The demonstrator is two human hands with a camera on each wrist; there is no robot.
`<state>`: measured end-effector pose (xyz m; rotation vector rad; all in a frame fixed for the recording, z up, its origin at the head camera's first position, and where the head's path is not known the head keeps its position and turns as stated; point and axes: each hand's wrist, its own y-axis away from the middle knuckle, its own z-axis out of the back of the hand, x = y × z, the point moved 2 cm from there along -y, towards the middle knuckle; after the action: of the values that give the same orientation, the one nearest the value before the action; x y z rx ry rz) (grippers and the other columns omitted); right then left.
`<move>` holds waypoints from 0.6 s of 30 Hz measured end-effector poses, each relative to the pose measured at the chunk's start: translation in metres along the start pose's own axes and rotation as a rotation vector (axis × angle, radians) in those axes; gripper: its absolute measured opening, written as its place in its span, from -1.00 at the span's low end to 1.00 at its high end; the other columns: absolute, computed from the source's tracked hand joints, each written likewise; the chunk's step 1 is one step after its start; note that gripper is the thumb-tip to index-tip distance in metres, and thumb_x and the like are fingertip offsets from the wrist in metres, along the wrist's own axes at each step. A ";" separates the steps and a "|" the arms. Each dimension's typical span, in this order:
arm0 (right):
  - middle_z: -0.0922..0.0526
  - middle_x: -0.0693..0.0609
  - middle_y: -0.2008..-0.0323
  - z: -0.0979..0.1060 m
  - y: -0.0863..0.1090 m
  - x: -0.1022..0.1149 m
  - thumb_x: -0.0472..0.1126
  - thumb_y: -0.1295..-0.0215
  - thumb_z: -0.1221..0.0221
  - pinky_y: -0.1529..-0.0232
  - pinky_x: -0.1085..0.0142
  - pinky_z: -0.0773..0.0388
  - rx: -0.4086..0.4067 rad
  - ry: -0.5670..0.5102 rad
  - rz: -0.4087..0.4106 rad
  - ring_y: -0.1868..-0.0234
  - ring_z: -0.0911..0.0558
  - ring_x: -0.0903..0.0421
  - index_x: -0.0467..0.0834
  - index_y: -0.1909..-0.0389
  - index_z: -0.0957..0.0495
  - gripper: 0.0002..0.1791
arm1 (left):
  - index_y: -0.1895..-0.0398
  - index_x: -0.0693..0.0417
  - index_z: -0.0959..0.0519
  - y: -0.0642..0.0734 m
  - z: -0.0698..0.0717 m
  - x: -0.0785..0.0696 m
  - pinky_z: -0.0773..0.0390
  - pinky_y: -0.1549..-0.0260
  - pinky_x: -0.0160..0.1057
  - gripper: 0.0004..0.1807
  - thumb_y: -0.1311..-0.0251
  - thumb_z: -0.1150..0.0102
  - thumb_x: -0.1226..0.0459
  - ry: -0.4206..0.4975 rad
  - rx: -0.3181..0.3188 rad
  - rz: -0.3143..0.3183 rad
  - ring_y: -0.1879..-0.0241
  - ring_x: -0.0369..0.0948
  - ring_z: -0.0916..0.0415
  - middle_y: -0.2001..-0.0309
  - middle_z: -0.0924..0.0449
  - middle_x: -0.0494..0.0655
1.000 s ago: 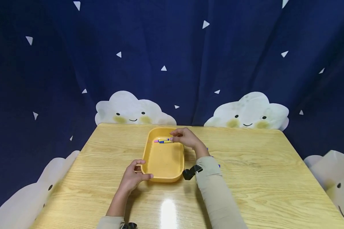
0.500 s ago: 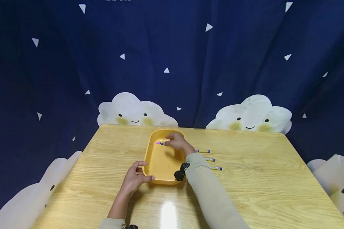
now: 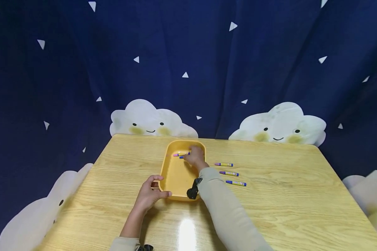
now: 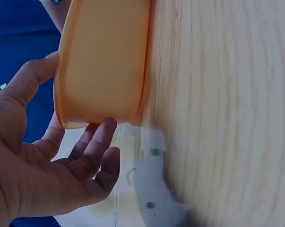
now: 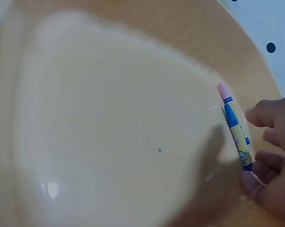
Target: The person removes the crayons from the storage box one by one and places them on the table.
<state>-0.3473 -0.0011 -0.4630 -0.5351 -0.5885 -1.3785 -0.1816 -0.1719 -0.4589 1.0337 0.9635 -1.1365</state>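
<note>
A yellow plastic tray (image 3: 180, 179) stands on the table, and my left hand (image 3: 148, 196) holds its near-left corner. In the left wrist view, the fingers of that hand (image 4: 62, 161) rest around the tray's rim and outer wall (image 4: 102, 61). Inside, near the far wall, a pink crayon (image 5: 224, 92) and a blue crayon (image 5: 236, 135) lie side by side. My right hand (image 3: 195, 157), blurred in the head view, is low inside the tray. Its fingertips (image 5: 251, 182) are at the blue crayon's rear end, the hand loosely spread; contact is hard to make out.
Right of the tray, three more crayons lie in a slanting row on the wooden table (image 3: 286, 195): a pinkish-purple one (image 3: 224, 164), a purple one (image 3: 229, 173) and a blue one (image 3: 236, 183). A dark blue curtain with clouds (image 3: 154, 120) hangs behind.
My right hand has gone from above the tray's far right side down into it, beside the crayons. The row of three crayons has come into full view. My left hand keeps its place.
</note>
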 end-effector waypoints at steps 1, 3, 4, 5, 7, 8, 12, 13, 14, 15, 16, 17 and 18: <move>-0.52 -0.22 0.00 0.000 0.003 0.001 -0.26 -0.03 -0.24 -0.13 0.08 -0.20 -0.013 0.017 0.012 -0.07 -0.41 -0.18 -0.36 -0.08 -0.45 -0.46 | 0.00 0.20 -0.45 0.000 0.000 0.000 -0.38 0.43 -0.21 -0.28 0.39 -0.54 0.36 -0.001 0.000 0.000 0.22 -0.04 -0.27 0.15 -0.30 0.17; -0.54 -0.21 0.03 0.000 0.006 0.003 -0.25 -0.04 -0.22 -0.13 0.09 -0.17 -0.029 0.058 0.036 -0.05 -0.42 -0.17 -0.35 -0.08 -0.46 -0.47 | 0.00 0.19 -0.45 0.000 0.000 0.000 -0.38 0.42 -0.21 -0.28 0.38 -0.54 0.36 -0.002 0.001 0.002 0.21 -0.03 -0.27 0.14 -0.30 0.17; -0.55 -0.21 0.04 0.000 0.006 0.003 -0.26 -0.03 -0.22 -0.12 0.08 -0.16 -0.034 0.068 0.042 -0.04 -0.43 -0.17 -0.35 -0.07 -0.46 -0.47 | -0.01 0.19 -0.45 0.000 0.000 0.000 -0.38 0.42 -0.20 -0.28 0.38 -0.54 0.36 -0.004 0.002 0.002 0.20 -0.02 -0.26 0.13 -0.30 0.17; -0.55 -0.21 0.05 0.000 0.007 0.004 -0.26 -0.02 -0.22 -0.11 0.08 -0.15 -0.036 0.077 0.047 -0.03 -0.43 -0.17 -0.35 -0.07 -0.46 -0.48 | -0.01 0.19 -0.45 0.000 0.000 0.000 -0.38 0.42 -0.20 -0.28 0.38 -0.54 0.36 -0.002 0.003 0.003 0.20 -0.02 -0.26 0.13 -0.30 0.17; -0.54 -0.21 0.03 0.000 0.007 0.004 -0.26 -0.03 -0.21 -0.11 0.08 -0.16 -0.026 0.092 0.038 -0.05 -0.42 -0.17 -0.33 -0.08 -0.45 -0.47 | -0.01 0.19 -0.44 0.000 0.000 0.001 -0.38 0.42 -0.20 -0.28 0.37 -0.54 0.36 0.002 0.006 0.002 0.21 -0.03 -0.26 0.12 -0.29 0.18; -0.53 -0.21 0.01 0.001 0.007 0.004 -0.26 -0.04 -0.21 -0.13 0.08 -0.16 -0.016 0.096 0.029 -0.07 -0.41 -0.17 -0.33 -0.09 -0.44 -0.47 | -0.01 0.20 -0.44 0.000 0.000 0.001 -0.37 0.43 -0.20 -0.28 0.37 -0.54 0.36 0.008 0.008 0.003 0.23 -0.04 -0.27 0.13 -0.29 0.18; -0.55 -0.16 0.03 0.000 0.004 0.001 -0.26 -0.05 -0.20 -0.11 0.06 -0.24 0.000 0.078 -0.006 -0.05 -0.44 -0.14 -0.29 -0.05 -0.49 -0.53 | -0.02 0.23 -0.42 0.001 0.000 0.000 -0.36 0.46 -0.21 -0.27 0.36 -0.53 0.39 0.006 0.012 -0.004 0.28 -0.06 -0.28 0.15 -0.28 0.19; -0.57 -0.14 0.08 0.000 0.003 0.000 -0.26 -0.03 -0.21 -0.08 0.07 -0.27 -0.003 0.079 0.002 -0.01 -0.47 -0.12 -0.28 0.01 -0.53 -0.57 | -0.02 0.23 -0.43 0.001 0.000 0.000 -0.37 0.46 -0.21 -0.27 0.37 -0.53 0.39 0.005 0.009 -0.002 0.28 -0.06 -0.28 0.16 -0.28 0.18; -0.59 -0.12 0.13 -0.001 0.003 -0.001 -0.26 -0.02 -0.23 -0.05 0.08 -0.29 -0.005 0.079 0.011 0.03 -0.50 -0.09 -0.28 0.07 -0.56 -0.61 | -0.02 0.21 -0.43 0.001 0.000 0.000 -0.37 0.46 -0.21 -0.27 0.37 -0.53 0.39 0.003 0.004 0.004 0.28 -0.06 -0.29 0.16 -0.29 0.17; -0.61 -0.09 0.18 -0.001 0.003 -0.002 -0.26 -0.01 -0.24 -0.01 0.09 -0.31 -0.012 0.080 0.023 0.09 -0.52 -0.07 -0.27 0.13 -0.59 -0.66 | -0.02 0.21 -0.44 0.000 0.000 0.000 -0.38 0.45 -0.21 -0.27 0.37 -0.53 0.39 -0.003 0.001 0.005 0.26 -0.05 -0.29 0.15 -0.30 0.18; -0.62 -0.07 0.25 -0.001 0.003 -0.002 -0.26 0.00 -0.26 0.03 0.10 -0.33 -0.018 0.084 0.037 0.14 -0.53 -0.06 -0.26 0.20 -0.62 -0.71 | -0.02 0.20 -0.44 0.000 0.000 0.001 -0.38 0.43 -0.21 -0.28 0.38 -0.53 0.39 -0.007 -0.002 0.009 0.24 -0.04 -0.29 0.15 -0.31 0.18; -0.63 -0.05 0.30 -0.002 0.004 -0.003 -0.26 0.02 -0.27 0.05 0.10 -0.33 -0.030 0.084 0.054 0.19 -0.54 -0.04 -0.25 0.26 -0.64 -0.75 | -0.01 0.19 -0.44 0.000 0.000 0.001 -0.39 0.43 -0.20 -0.27 0.38 -0.54 0.38 -0.004 -0.002 0.008 0.24 -0.04 -0.29 0.14 -0.31 0.18; -0.64 -0.03 0.33 -0.003 0.004 -0.004 -0.25 0.02 -0.29 0.07 0.11 -0.33 -0.036 0.082 0.064 0.22 -0.55 -0.03 -0.23 0.29 -0.66 -0.77 | -0.01 0.20 -0.45 0.000 -0.001 0.001 -0.39 0.43 -0.20 -0.28 0.38 -0.54 0.37 -0.006 -0.002 0.006 0.23 -0.03 -0.29 0.14 -0.31 0.18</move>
<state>-0.3431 0.0006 -0.4675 -0.5195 -0.4777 -1.3458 -0.1816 -0.1717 -0.4604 1.0302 0.9559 -1.1328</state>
